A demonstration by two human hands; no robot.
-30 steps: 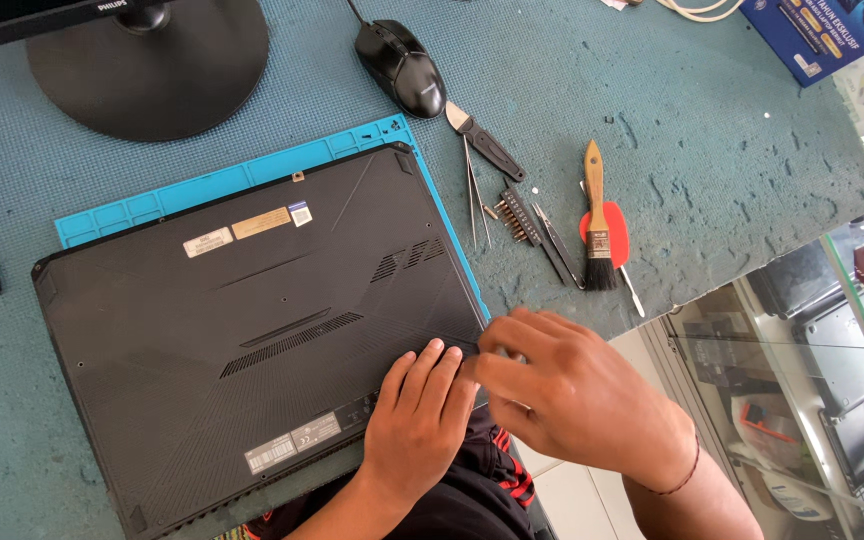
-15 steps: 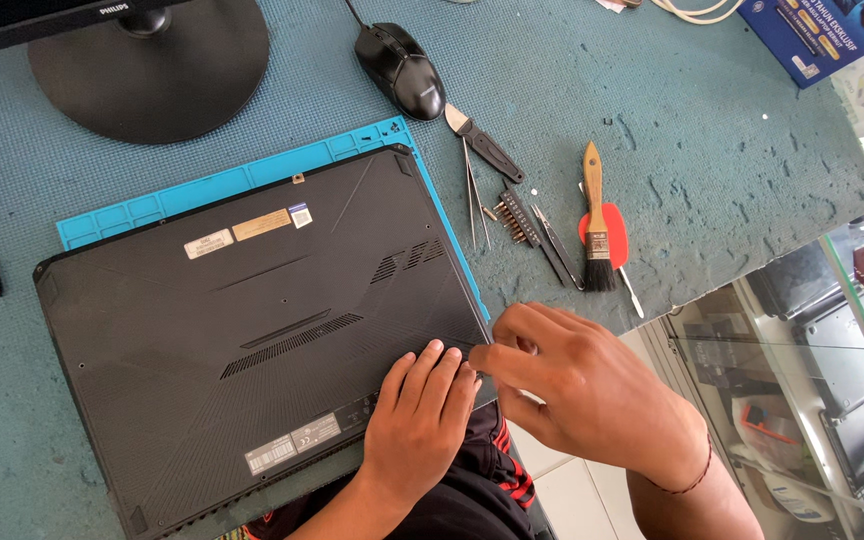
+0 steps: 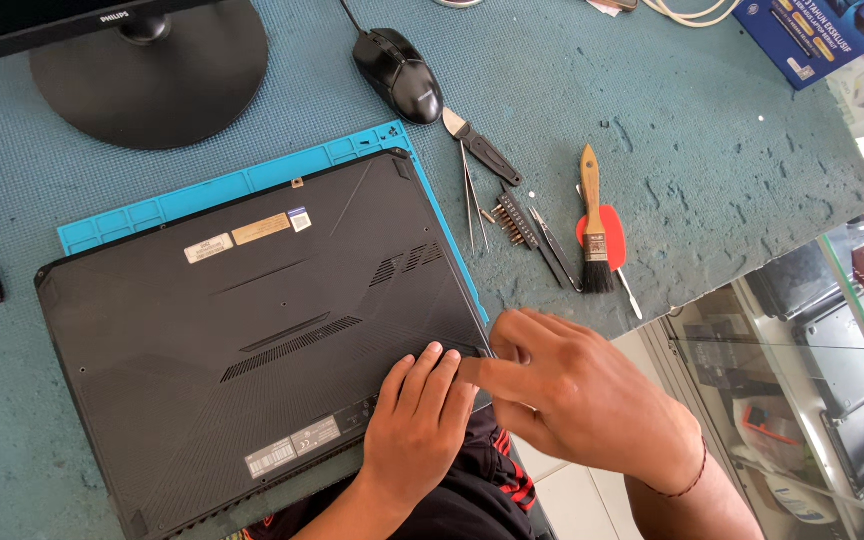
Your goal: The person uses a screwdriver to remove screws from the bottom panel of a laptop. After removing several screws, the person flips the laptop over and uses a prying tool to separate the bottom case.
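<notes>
A black laptop (image 3: 252,330) lies bottom side up on a blue work mat (image 3: 242,185). My left hand (image 3: 417,430) rests flat on the laptop's near right corner, fingers stretched out and close together. My right hand (image 3: 582,400) sits just to the right of that corner. Its fingers are curled in toward the laptop's edge, and the thumb reaches over my left fingertips. Whether something small is pinched in the right hand is hidden.
Right of the mat lie a black mouse (image 3: 400,72), a folding knife (image 3: 482,150), tweezers (image 3: 470,200), a bit holder (image 3: 515,220), a brush (image 3: 594,225) and a red pick (image 3: 607,235). A monitor stand (image 3: 152,70) is at the back left. The table edge and a glass cabinet (image 3: 802,380) are at the right.
My right hand has slid a little left to the laptop's corner, its thumb now over my left fingertips. The left hand and laptop stay put.
</notes>
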